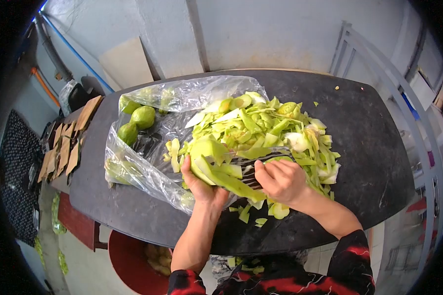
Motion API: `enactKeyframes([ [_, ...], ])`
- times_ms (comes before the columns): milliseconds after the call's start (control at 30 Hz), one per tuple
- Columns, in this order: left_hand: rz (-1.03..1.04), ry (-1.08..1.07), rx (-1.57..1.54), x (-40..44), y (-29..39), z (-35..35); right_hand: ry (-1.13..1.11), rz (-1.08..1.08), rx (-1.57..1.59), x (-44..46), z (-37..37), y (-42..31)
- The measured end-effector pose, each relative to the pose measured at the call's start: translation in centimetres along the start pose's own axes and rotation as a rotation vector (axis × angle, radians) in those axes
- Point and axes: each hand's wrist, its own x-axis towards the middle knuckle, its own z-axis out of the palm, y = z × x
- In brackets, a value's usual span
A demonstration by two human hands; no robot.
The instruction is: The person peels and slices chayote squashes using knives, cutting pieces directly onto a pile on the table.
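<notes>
Leftmost, a clear plastic bag (152, 186) holds whole green fruits (143, 117). Centrally, the left hand (205, 189), half-open, cups a pale green fruit (206, 151) at the table's near side. Right of it, the right hand (279, 180) is curled closed, its grip unclear, just nearer than the heaped peelings (251, 120).

Above the worktop's (371, 132) near half, the left hand (204, 189) cups a green fruit (206, 151); the right hand (280, 181) is curled before heaped peelings (261, 125).

Blue pipe (78, 53) against pale wall (256, 34); grey railing (348, 35) at right.
</notes>
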Motion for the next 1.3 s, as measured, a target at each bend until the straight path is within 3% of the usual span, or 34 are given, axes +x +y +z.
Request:
enactKeyframes([
  [333, 0.038, -0.187, 0.007, 0.5, 0.7, -1.0, -0.024, 0.104, 0.141, -0.1, -0.8, 0.7],
  [400, 0.066, -0.305, 0.046, 0.2, 1.0, -0.8, -0.012, 0.106, 0.188, 0.2, -1.4, 0.2],
  [733, 0.053, -0.275, 0.02, 0.4, 1.0, -1.4, -0.031, 0.145, 0.195, -0.2, -1.1, 1.1],
  [867, 0.028, -0.388, 0.075, 0.1, 1.2, -1.2, -0.002, 0.119, 0.208, 0.2, -1.2, 1.1],
  [1000, -0.024, -0.278, 0.11, -0.2, 0.3, -1.0, -0.113, 0.243, 0.23, -0.9, 1.5, 3.1],
  [1167, -0.154, -0.513, 0.035, 0.0, 0.5, -1.1, -0.176, 0.363, 0.197, -0.7, 0.1, 3.6],
  [1300, -0.148, -0.4, -0.234, 1.0, 1.0, -1.7, -0.127, 0.338, 0.181, -0.4, -0.4, 3.5],
])
